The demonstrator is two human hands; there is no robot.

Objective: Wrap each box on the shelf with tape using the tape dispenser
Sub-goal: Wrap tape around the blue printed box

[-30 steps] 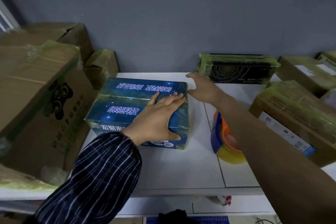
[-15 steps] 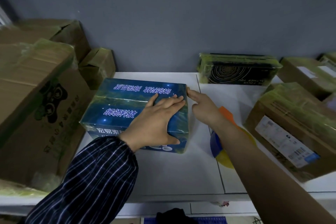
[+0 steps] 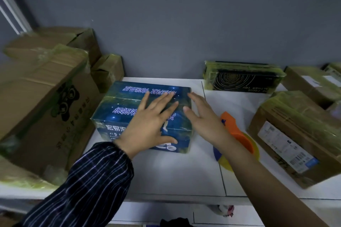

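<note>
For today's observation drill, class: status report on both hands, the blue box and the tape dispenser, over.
Left hand flat on blue box top, fingers straight. Right hand, fingers straight, at its right edge. Tape dispenser unheld, partly behind right forearm.

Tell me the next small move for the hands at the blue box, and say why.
Probably press the right hand against the blue box from the right, so both hands can lift or turn it. The left hand lies flat on top, the right hand is open at that edge, the box looks wrapped, and the tape dispenser lies unheld on the shelf.
</note>
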